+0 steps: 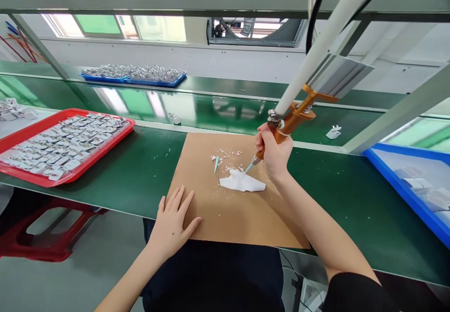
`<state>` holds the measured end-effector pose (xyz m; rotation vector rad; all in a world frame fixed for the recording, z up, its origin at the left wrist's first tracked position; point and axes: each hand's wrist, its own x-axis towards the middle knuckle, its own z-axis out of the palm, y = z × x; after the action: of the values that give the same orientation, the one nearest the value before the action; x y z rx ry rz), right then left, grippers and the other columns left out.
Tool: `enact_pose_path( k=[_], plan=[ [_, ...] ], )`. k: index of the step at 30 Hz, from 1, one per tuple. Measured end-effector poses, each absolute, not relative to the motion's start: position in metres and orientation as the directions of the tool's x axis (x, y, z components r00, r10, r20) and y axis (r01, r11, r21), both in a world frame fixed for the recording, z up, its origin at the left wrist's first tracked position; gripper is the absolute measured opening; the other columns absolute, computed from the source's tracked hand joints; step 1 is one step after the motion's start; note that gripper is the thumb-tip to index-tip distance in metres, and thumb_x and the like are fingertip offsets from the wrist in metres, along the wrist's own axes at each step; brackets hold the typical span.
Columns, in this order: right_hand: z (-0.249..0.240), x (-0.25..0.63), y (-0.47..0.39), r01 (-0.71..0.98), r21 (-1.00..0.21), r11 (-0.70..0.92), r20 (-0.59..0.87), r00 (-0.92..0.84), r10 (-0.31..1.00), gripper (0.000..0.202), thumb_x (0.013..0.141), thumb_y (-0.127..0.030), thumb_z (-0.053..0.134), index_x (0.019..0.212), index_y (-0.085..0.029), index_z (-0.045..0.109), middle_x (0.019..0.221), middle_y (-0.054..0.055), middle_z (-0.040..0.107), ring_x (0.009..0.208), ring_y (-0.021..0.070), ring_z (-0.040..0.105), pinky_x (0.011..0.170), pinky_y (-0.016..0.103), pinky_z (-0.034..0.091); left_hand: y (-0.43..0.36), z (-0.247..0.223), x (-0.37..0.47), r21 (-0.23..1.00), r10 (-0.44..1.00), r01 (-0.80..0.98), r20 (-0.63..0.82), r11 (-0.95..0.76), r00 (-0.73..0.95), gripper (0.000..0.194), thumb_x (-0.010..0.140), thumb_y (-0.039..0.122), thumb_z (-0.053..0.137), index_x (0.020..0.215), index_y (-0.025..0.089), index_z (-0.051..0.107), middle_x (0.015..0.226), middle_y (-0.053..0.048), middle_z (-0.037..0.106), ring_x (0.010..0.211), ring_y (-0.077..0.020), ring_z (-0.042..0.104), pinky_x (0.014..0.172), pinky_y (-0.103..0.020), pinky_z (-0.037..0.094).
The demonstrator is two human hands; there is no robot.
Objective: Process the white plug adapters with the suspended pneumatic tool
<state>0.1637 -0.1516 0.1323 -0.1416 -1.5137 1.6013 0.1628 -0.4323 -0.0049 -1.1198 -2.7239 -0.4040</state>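
My right hand (276, 150) is wrapped round the grip of an orange-brown dispensing gun (293, 119), which slants down to the left and hangs from a thick white hose. The pale blue nozzle (251, 164) points at a crumpled white wipe (241, 181), its tip at or just above the wipe's upper edge. Under the wipe lies a sheet of brown cardboard (246, 223). Spread flat at the cardboard's left front edge, my left hand (173, 225) holds nothing. A loose pale blue nozzle tip (216, 163) lies among white glue-like scraps (230, 152) on the cardboard.
On the left stands a red tray (79, 173) filled with rows of small white parts. A blue tray (404, 185) with white pieces is at the right. Single white plugs (333, 132) sit on the green belt behind. Metal parts fill blue trays (172, 85) farther back.
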Motion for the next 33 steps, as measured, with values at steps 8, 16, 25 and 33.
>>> enact_pose_path(
  k=[8,16,25,33],
  plan=[
    [0.131,0.161,-0.146,-0.536,-0.827,0.170,0.495,-0.551,0.672,0.021,0.074,-0.036,0.067,0.069,-0.018,0.057,0.047,-0.007,0.050,0.037,0.0051,0.039,0.036,0.019,0.030,-0.432,0.002,0.149,0.230,0.726,0.768,0.251,0.598,-0.640,0.062,0.091,0.050,0.048,0.143,0.018,0.038,0.152,-0.016,0.031,0.141,-0.0306,0.032,0.113,-0.051,0.033],
    [0.132,0.172,-0.146,-0.539,-0.822,0.184,0.496,-0.519,0.695,0.022,0.075,-0.035,0.067,0.065,-0.019,0.055,0.045,-0.006,0.049,0.037,0.0071,0.038,0.035,0.023,0.027,-0.428,0.000,0.148,0.229,0.717,0.758,0.247,0.611,-0.652,0.065,0.092,0.054,0.042,0.143,0.014,0.038,0.152,-0.018,0.031,0.142,-0.0298,0.030,0.115,-0.051,0.030],
    [0.133,0.172,-0.151,-0.540,-0.817,0.204,0.517,-0.527,0.675,0.022,0.076,-0.038,0.066,0.064,-0.023,0.055,0.045,-0.005,0.047,0.036,0.0098,0.036,0.035,0.027,0.025,-0.412,0.003,0.137,0.238,0.738,0.783,0.263,0.575,-0.622,0.064,0.092,0.055,0.042,0.144,0.017,0.038,0.152,-0.013,0.033,0.142,-0.0311,0.030,0.115,-0.051,0.029],
    [0.133,0.175,-0.153,-0.519,-0.824,0.227,0.518,-0.525,0.676,0.023,0.076,-0.040,0.065,0.064,-0.025,0.055,0.047,-0.004,0.046,0.038,0.0111,0.036,0.035,0.028,0.026,-0.412,0.009,0.141,0.212,0.775,0.798,0.197,0.565,-0.601,0.066,0.091,0.059,0.041,0.148,0.026,0.029,0.155,-0.009,0.027,0.143,-0.0311,0.027,0.114,-0.054,0.028]
  ],
)
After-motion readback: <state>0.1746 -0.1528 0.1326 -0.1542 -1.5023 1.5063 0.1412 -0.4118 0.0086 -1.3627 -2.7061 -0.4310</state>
